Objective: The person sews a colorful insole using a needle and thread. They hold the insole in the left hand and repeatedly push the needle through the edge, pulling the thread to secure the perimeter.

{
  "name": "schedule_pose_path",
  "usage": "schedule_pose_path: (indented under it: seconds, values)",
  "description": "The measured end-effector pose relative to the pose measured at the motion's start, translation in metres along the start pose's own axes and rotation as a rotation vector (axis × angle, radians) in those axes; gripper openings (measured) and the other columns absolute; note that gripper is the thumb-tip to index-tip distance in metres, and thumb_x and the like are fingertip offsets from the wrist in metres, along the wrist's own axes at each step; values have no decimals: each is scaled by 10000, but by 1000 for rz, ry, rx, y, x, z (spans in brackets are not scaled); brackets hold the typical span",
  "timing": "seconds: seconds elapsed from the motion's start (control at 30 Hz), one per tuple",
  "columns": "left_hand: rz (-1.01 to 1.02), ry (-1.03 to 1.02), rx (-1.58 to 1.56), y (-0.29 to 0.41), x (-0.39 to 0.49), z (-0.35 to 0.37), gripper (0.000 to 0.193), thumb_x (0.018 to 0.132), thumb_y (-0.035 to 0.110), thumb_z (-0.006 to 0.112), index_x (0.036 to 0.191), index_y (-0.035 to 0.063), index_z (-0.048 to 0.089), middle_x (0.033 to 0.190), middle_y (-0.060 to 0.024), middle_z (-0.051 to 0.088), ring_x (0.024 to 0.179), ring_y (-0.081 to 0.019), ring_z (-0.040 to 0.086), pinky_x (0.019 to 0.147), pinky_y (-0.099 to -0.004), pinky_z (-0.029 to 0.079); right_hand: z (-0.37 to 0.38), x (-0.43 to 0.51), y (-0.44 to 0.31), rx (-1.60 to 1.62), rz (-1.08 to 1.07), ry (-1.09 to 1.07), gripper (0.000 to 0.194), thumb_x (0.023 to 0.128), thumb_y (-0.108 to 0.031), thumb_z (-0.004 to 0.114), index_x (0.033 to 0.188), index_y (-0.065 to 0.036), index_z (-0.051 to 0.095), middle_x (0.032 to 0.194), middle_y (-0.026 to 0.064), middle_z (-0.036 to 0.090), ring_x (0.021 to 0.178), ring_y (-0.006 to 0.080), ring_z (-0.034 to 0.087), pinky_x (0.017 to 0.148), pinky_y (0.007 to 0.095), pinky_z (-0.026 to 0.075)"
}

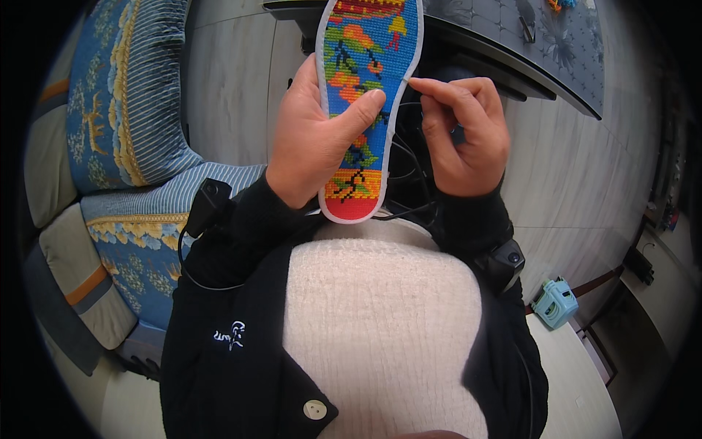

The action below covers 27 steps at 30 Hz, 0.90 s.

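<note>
An embroidered insole (364,129) with a white bound edge stands lengthwise before me. Its cross-stitch pattern has orange flowers, green leaves and black stems on blue, and a red heel end. My left hand (323,131) grips it from the left side, thumb across the front and the other fingers hidden behind. At the right edge, by the narrow middle, the index fingertip of my right hand (466,131) meets the white binding. The other fingers of that hand are curled. A tiny dark thread or needle end seems to show at that fingertip, too small to tell.
A dark patterned table (493,33) stands ahead on the right, with a small dark object (527,28) on it. A sofa with a blue cover (131,110) is on the left. Black cables (408,159) hang behind the insole. A light-blue plastic item (555,303) sits at right.
</note>
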<state>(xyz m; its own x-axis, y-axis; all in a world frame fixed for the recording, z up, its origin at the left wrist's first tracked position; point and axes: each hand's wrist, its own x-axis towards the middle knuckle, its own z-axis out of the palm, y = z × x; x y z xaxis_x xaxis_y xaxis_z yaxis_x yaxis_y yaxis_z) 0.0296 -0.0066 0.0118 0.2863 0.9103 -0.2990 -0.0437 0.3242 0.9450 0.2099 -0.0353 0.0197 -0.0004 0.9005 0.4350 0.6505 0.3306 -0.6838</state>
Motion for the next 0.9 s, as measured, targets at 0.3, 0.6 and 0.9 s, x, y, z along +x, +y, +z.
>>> schedule_pose_path:
  seconds: [0.3, 0.6, 0.9]
  values:
    - [155, 27, 117, -1, -3, 3, 449, 847, 296, 709, 1151, 53, 484, 1030, -93, 651, 896, -212, 675, 773, -327, 564, 1, 2, -10, -182, -35, 2, 230, 718, 36, 690, 931, -50, 699, 754, 68, 543, 630, 186, 560, 536, 266, 463]
    - [129, 21, 81, -1, -2, 3, 455, 847, 303, 709, 1155, 54, 485, 1036, -102, 650, 915, -224, 674, 791, -347, 563, 2, 3, -9, -134, -21, 36, 214, 710, 20, 684, 913, -47, 689, 762, 77, 567, 634, 200, 582, 538, 264, 467]
    - [67, 8, -1, -1, -2, 1, 450, 876, 276, 673, 1187, 31, 459, 1054, -107, 644, 919, -204, 672, 795, -330, 561, 10, -9, 13, 596, 586, -6, 138, 922, -157, 583, 1015, -60, 614, 926, 30, 608, 734, 99, 586, 592, 211, 437]
